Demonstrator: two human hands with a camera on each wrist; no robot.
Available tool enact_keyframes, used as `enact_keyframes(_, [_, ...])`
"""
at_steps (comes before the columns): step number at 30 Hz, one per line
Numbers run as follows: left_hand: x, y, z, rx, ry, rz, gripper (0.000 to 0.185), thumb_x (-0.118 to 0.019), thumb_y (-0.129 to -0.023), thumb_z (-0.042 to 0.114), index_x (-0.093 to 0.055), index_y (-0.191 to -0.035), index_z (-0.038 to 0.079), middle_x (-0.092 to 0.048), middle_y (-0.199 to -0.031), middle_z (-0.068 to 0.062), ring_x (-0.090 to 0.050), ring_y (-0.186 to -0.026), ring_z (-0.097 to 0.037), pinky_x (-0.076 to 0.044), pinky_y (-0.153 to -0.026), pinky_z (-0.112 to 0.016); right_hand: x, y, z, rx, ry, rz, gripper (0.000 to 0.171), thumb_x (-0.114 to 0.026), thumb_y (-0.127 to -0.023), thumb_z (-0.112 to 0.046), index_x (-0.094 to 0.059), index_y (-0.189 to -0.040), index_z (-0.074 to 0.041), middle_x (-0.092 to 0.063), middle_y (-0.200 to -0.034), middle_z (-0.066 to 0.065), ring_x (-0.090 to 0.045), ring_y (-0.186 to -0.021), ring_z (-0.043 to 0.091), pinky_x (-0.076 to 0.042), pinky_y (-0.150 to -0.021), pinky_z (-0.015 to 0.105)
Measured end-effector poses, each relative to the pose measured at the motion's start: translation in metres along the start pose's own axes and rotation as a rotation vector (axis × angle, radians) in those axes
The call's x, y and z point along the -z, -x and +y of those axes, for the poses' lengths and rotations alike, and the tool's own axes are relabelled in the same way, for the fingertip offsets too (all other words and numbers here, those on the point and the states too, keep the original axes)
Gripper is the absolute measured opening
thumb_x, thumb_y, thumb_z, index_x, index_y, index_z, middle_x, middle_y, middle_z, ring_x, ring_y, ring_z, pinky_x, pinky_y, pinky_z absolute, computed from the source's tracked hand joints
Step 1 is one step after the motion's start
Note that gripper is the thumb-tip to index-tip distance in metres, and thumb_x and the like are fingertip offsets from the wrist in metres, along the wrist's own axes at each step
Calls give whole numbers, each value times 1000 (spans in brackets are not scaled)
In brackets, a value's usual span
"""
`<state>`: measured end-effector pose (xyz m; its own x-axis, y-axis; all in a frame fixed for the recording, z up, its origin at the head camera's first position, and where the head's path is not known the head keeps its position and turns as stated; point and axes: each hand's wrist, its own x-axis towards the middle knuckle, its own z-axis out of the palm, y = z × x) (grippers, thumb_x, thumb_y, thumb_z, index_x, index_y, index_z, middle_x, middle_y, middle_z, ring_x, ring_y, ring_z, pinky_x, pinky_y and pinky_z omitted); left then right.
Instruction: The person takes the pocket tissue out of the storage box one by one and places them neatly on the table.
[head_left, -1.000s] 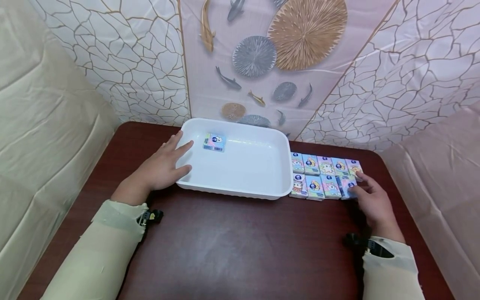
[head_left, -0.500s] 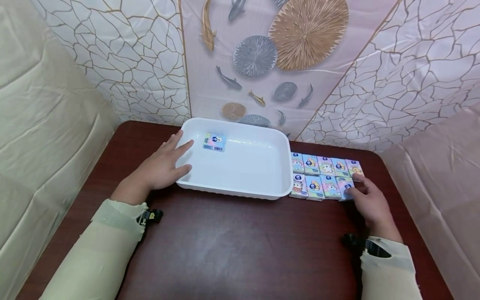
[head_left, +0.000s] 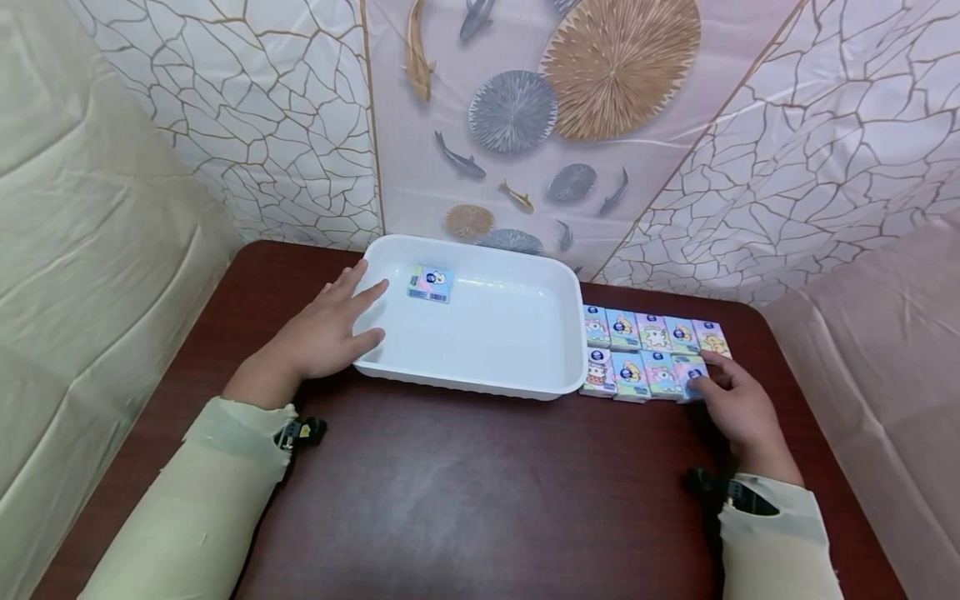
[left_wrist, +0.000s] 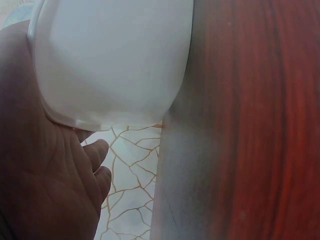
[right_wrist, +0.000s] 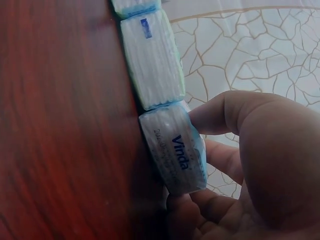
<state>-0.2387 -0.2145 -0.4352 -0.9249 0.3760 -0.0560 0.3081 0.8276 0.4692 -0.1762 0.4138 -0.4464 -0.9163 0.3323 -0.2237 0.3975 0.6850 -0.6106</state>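
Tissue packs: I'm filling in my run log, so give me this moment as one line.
left hand: rests on tray | right hand: pinches end tissue pack | one pack in tray

Cream sleeves [head_left: 210, 492]; black wrist straps [head_left: 300, 432].

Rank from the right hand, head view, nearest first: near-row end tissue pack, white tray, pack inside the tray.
1. Near-row end tissue pack: pinched by the right hand, at the row's right end.
2. White tray: left of the pack rows.
3. Pack inside the tray: far-left corner.
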Motion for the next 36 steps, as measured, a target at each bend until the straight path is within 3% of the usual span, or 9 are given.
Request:
enact_keyframes(10, [2,-1,1,6,-7,-7,78,-54,-113,48,-23,-182,30,10,-192,-2,3,-178,-39,-9,-143,-66,-5,-3,-1,-3,63,0,75,-55,-114,-49,-33,-179,-19,-54,-140,25,-53,-113,37,-44,-79,39])
enact_keyframes(18, [3,-3,1,-4,7,-10,78,-54,-112,48,-25,-181,29,9,-192,-3,1,-178,-41,-10,-143,-66,-6,-4,0,47,102,18,74,-54,-114,-46,-32,-179,-19,-60,-130,25,-56,-104,34,-45,-74,37])
enact_keyframes(26, [0,-4,0,-11,11,-4,77,-55,-112,48,-25,-181,30,9,-192,-3,1,-178,-42,-11,-142,-67,-4,-4,1,39,76,17,76,-53,-115,-46,-27,-181,-20,-58,-134,27,-57,-108,36,-46,-76,37])
enact_keyframes(36, [0,-1,0,1,9,-15,78,-54,-112,49,-25,-181,29,10,-192,-3,1,-178,-42,-11,-142,-68,-1,1,0,77,44,52,77,-56,-115,-41,-25,-181,-15,-58,-134,28,-58,-101,32,-52,-67,30])
